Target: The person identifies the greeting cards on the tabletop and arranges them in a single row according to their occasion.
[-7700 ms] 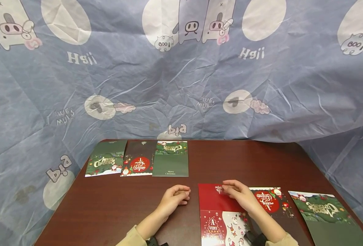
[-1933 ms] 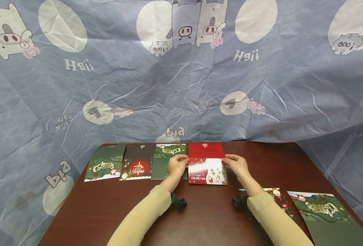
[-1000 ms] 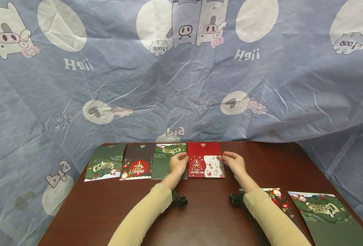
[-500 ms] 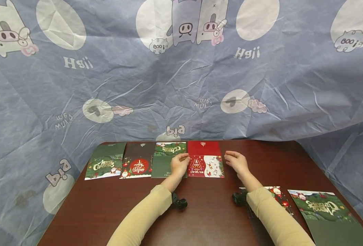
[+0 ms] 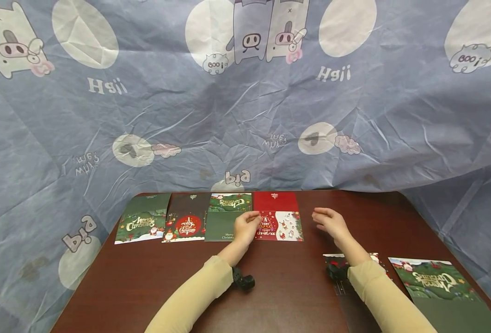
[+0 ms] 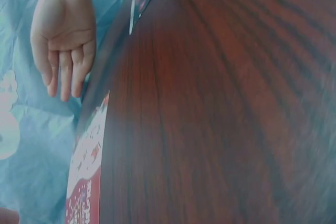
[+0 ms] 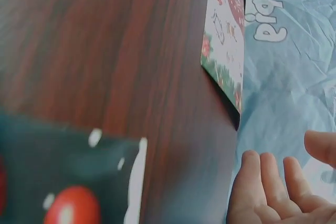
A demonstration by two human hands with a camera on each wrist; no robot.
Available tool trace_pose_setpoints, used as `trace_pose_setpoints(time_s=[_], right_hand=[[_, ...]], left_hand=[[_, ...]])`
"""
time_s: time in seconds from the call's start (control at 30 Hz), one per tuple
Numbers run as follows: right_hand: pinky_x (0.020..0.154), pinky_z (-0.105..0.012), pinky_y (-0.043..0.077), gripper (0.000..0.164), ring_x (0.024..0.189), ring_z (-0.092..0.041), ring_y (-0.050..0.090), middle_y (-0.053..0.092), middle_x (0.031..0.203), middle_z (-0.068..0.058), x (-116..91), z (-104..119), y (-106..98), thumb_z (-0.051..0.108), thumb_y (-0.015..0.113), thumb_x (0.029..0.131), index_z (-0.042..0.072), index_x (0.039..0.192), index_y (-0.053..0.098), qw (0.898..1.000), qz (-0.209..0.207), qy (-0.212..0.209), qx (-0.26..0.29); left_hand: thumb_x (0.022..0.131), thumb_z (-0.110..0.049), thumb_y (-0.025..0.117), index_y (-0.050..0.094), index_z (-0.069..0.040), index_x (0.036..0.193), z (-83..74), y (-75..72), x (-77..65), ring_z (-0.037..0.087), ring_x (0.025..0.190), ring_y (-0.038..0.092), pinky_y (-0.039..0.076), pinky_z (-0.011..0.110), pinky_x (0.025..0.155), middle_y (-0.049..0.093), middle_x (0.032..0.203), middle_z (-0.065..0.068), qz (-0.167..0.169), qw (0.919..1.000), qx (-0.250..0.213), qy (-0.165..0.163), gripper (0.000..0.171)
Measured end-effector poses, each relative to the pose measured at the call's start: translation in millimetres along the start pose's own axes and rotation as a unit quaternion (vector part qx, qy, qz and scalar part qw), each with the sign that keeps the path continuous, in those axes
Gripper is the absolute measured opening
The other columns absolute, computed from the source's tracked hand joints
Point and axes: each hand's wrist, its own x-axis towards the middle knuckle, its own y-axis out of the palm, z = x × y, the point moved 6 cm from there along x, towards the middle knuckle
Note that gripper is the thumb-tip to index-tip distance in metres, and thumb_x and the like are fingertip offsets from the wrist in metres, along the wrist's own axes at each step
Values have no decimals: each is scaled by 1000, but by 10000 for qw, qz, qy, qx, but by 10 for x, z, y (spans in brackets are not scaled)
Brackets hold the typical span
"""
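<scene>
An unfolded red Christmas card [image 5: 289,225] lies at the far side of the table, with a plain red upper half and a printed red-and-white lower half. My left hand [image 5: 245,229] is at its left edge, fingers relaxed and overlapping the card's print in the head view. To the card's right, my right hand [image 5: 331,225] hovers apart from it with loosely extended fingers and nothing in them. The right wrist view shows that hand's fingers [image 7: 294,182] spread beyond the corner of the card [image 7: 223,40]. Only a bit of the left hand [image 6: 8,216] shows in the left wrist view.
Left of the red card, a green card [image 5: 218,224], a black card [image 5: 188,208] and another green card [image 5: 145,217] form a row. At the right lie a black card [image 5: 355,300], partly under the right forearm, and a green card [image 5: 453,310]. A blue patterned cloth [image 5: 212,115] hangs behind the table.
The red card went from the near right to the far end of the row, held by both hands, and was laid flat. Both hands have since let go, the right one drawing away rightward.
</scene>
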Motion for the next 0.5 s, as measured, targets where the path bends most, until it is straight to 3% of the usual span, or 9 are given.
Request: trace_pose_setpoints(time_s=[0.1, 0.2, 0.37, 0.5], right_hand=[[93, -36, 47, 51, 121, -35, 48, 45, 134, -27, -52, -17, -66, 21, 53, 97, -7, 137, 39, 9999, 101, -9, -78], [93, -36, 47, 52, 121, -35, 48, 43, 136, -27, -105, -40, -129, 24, 53, 97, -6, 137, 39, 9997, 171, -1, -160], [94, -39, 46, 56, 122, -36, 47, 41, 137, -28, -218, -69, -218, 28, 52, 97, -7, 139, 36, 9989, 316, -1, -348], [95, -42, 45, 59, 122, -38, 47, 41, 137, -29, -306, -73, -278, 31, 52, 97, -8, 139, 35, 9979, 482, -44, -439]], left_hand=[[86, -1, 62, 64, 12, 107, -4, 37, -46, 31, 85, 65, 55, 39, 73, 67, 98, 23, 106, 9998, -154, 18, 24], [86, 0, 62, 63, 13, 106, -29, 78, -105, 26, 79, 66, 54, 44, 75, 66, 100, 25, 222, 9995, -241, -3, 24], [87, 3, 58, 61, 14, 107, -267, 137, -328, 17, 74, 65, 53, 45, 78, 64, 101, 28, 500, 9978, -417, -109, 23], [87, 4, 58, 61, 14, 106, -355, 185, -452, 28, 82, 66, 52, 48, 80, 66, 98, 22, 649, 9961, -583, -107, 22]])
